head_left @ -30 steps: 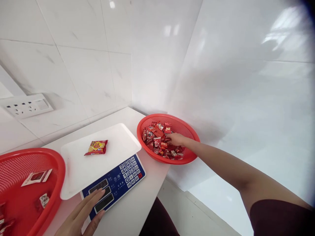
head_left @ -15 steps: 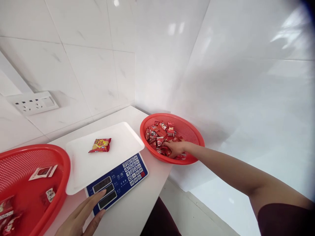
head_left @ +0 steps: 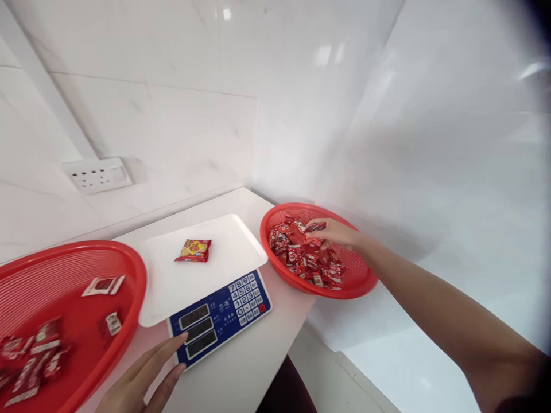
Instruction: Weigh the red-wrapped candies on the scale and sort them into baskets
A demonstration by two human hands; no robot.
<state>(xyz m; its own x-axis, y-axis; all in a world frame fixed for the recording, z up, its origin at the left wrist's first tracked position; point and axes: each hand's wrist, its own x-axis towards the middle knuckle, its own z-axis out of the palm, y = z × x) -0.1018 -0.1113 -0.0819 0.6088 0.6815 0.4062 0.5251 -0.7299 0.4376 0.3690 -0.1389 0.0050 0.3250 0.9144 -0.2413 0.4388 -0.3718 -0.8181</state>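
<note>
My right hand [head_left: 334,232] is closed on a small red wrapped candy [head_left: 316,227], just above the pile of red candies [head_left: 301,252] in the right-hand red basket [head_left: 361,285]. At the lower left, my left hand [head_left: 146,367] holds nothing, fingers apart, with fingertips at the edge of the blue display panel of the digital scale [head_left: 224,315]. One red and yellow candy packet [head_left: 194,250] lies on the scale's white tray [head_left: 163,292].
Another red basket [head_left: 140,281] stands at the left with several candy packets inside, among them a white and red packet [head_left: 103,285]. A wall socket [head_left: 98,174] is mounted behind. The white table [head_left: 258,350] ends at the right, beside the wall.
My right hand has risen from the candy pile with a red candy in its fingers. The left hand stays by the scale panel. The view has shifted slightly left.
</note>
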